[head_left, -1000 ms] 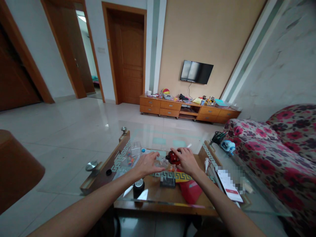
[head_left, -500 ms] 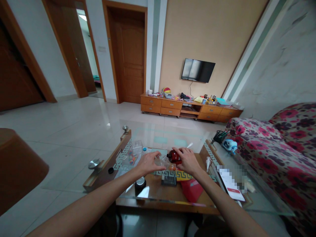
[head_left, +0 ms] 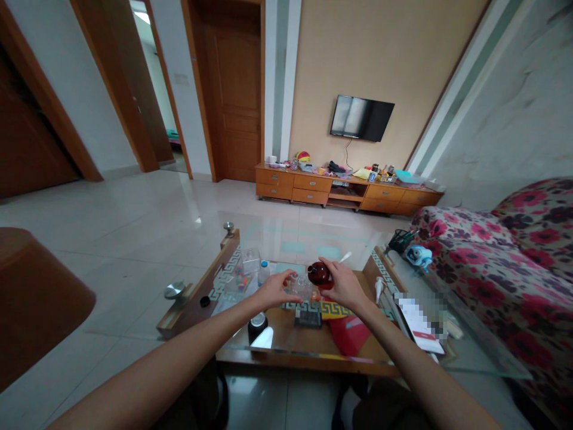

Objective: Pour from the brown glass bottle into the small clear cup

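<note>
Head cam, only view there is: the right hand [head_left: 344, 283] is wrapped round a dark reddish-brown bottle [head_left: 320, 275], gripping it tilted with its mouth pointing left, over the middle of the glass surface [head_left: 286, 334]. The left hand [head_left: 275, 289] is curled in a C, thumb and fingers apart, around a clear container [head_left: 303, 288] right beside the bottle's mouth. See-through stuff is tough to make out, so I can't tell whether those fingers actually grip it.

Around them: a blue-capped bottle [head_left: 264, 272] and a clear box [head_left: 250, 261] sit beyond the left hand, toward the far left corner. A black can [head_left: 257, 328] is near the front edge, left of centre, with a flat dark box [head_left: 308, 318] to its right, then a red packet [head_left: 349, 335]. Over by the right edge there's a white pump top [head_left: 379, 289] and a white sheet [head_left: 418, 328], while a blue-and-white item [head_left: 419, 257] is at the far right corner.
</note>
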`<state>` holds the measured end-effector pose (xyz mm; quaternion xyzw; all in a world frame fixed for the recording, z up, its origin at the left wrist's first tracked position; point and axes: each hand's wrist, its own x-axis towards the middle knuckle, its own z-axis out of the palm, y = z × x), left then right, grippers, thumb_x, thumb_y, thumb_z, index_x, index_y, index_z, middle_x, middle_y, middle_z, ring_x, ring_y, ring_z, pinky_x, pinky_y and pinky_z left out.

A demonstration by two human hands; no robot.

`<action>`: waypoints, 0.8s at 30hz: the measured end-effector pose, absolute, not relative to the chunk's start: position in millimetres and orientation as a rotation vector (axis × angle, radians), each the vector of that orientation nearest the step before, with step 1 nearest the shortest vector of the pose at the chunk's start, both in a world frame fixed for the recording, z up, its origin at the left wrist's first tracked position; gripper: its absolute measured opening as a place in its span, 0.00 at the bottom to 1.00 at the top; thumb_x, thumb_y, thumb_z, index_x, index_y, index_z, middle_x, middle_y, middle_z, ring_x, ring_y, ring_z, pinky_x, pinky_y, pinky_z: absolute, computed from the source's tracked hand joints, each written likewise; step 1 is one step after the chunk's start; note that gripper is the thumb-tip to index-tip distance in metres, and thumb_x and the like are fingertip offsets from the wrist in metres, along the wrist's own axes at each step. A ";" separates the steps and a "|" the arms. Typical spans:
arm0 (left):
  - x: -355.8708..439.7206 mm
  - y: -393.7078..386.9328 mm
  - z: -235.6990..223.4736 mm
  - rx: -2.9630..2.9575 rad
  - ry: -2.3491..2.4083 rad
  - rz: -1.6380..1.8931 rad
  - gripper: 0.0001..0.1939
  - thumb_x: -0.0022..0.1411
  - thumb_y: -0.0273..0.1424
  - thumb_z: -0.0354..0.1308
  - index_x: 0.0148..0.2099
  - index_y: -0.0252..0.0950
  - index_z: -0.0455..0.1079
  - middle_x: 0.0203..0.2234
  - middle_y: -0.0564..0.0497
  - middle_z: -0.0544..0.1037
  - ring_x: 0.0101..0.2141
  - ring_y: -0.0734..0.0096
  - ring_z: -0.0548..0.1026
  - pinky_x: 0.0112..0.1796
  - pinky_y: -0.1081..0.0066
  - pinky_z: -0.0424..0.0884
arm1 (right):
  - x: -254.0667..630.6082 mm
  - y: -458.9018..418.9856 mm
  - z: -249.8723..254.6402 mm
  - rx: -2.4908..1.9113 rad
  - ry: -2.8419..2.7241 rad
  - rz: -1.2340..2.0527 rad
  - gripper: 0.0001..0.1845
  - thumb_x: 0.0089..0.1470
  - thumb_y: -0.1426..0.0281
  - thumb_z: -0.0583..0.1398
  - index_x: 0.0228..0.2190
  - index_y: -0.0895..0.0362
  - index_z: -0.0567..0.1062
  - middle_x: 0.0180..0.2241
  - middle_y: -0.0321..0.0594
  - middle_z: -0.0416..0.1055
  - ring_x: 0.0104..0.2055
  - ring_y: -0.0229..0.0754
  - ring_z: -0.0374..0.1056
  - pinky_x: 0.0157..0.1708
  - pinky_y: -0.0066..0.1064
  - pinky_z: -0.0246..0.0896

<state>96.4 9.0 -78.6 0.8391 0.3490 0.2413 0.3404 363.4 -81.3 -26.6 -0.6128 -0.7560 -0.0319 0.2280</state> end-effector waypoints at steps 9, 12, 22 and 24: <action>96.9 7.9 -80.2 2.181 0.960 0.589 0.44 0.45 0.53 0.75 0.61 0.43 0.70 0.44 0.46 0.81 0.44 0.54 0.79 0.45 0.59 0.73 | 363.0 -82.3 -22.5 -1.672 -2.110 -0.123 0.50 0.47 0.64 0.68 0.69 0.46 0.59 0.55 0.47 0.71 0.56 0.58 0.67 0.54 0.48 0.61; 96.9 8.4 -78.4 2.170 0.957 0.581 0.44 0.44 0.53 0.76 0.61 0.43 0.70 0.46 0.46 0.81 0.43 0.54 0.79 0.45 0.60 0.73 | 363.1 -83.0 -21.9 -1.676 -2.110 -0.112 0.50 0.47 0.64 0.68 0.69 0.46 0.59 0.54 0.48 0.71 0.55 0.59 0.67 0.53 0.48 0.62; 95.7 13.3 -84.3 2.163 0.987 0.598 0.52 0.42 0.55 0.77 0.66 0.41 0.68 0.50 0.43 0.80 0.44 0.51 0.80 0.44 0.60 0.73 | 365.5 -82.8 -19.8 -1.693 -2.154 -0.151 0.53 0.47 0.65 0.68 0.71 0.46 0.55 0.58 0.49 0.70 0.56 0.59 0.66 0.55 0.49 0.60; 95.4 13.1 -83.8 2.178 0.977 0.605 0.51 0.43 0.55 0.76 0.66 0.42 0.68 0.50 0.43 0.80 0.46 0.50 0.80 0.46 0.60 0.73 | 365.9 -81.9 -20.7 -1.692 -2.147 -0.142 0.52 0.47 0.65 0.68 0.70 0.48 0.56 0.58 0.49 0.70 0.57 0.58 0.66 0.55 0.49 0.61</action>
